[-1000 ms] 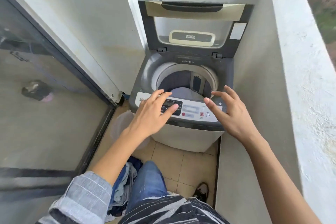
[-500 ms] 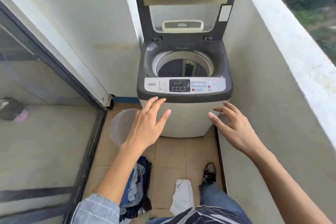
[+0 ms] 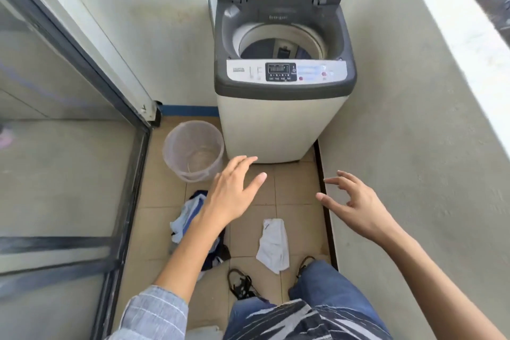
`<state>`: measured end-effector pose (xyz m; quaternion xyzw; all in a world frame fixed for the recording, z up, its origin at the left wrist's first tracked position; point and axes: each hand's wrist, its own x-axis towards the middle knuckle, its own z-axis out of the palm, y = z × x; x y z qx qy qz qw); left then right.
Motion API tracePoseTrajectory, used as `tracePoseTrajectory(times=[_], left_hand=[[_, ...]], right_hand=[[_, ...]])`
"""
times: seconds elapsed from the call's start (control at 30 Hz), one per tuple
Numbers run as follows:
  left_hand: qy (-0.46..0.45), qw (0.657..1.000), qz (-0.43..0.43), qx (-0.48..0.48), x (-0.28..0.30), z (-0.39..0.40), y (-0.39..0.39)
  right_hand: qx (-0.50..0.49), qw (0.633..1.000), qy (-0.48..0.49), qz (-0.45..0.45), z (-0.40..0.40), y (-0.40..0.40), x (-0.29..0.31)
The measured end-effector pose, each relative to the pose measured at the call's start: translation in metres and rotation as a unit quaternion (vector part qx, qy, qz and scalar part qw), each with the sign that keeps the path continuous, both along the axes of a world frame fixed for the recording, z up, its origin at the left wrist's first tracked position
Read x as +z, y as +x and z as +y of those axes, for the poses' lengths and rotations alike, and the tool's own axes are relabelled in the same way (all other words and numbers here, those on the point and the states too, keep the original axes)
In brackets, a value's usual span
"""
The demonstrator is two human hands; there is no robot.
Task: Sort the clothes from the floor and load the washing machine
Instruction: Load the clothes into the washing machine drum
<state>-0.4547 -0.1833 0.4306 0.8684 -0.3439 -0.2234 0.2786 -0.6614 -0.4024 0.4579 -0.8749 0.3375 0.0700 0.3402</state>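
Note:
The top-loading washing machine [image 3: 281,124] stands at the far end with its lid raised and its drum [image 3: 278,44] open. On the tiled floor lies a pile of blue, white and dark clothes [image 3: 190,218], partly hidden by my left forearm. A single white garment [image 3: 273,243] lies to its right. My left hand [image 3: 231,193] hovers above the pile with fingers straight, holding nothing. Off to the right of the white garment, my right hand [image 3: 356,201] hangs with loosely spread fingers, also holding nothing.
A translucent bucket [image 3: 193,150] stands left of the machine. A glass sliding door [image 3: 69,146] runs along the left, a low parapet wall [image 3: 414,119] along the right. Black sandals [image 3: 242,283] lie near my jeans-clad leg [image 3: 320,290].
Both hands have come down and back from the machine's control panel to above the floor. The view has tilted down, bringing the bucket, the clothes pile and the white garment into sight.

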Motion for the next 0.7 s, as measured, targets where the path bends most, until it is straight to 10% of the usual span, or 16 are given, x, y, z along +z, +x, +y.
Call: tracePoseTrajectory(times=[0.17, 0.37, 0.7], left_hand=[[0.111, 0.989, 0.068, 0.063, -0.074, 0.009, -0.040], [0.305, 0.893, 0.282, 0.173, -0.214, 0.035, -0.082], [0.219, 0.864, 0.360, 0.276, -0.429, 0.014, -0.143]], right_hand=[[-0.006, 0.999, 0.022, 0.032, -0.004, -0.024, -0.076], [-0.112, 0.984, 0.060, 0.124, -0.014, -0.057, -0.222], [-0.092, 0.957, 0.136, 0.239, -0.036, -0.074, -0.473]])
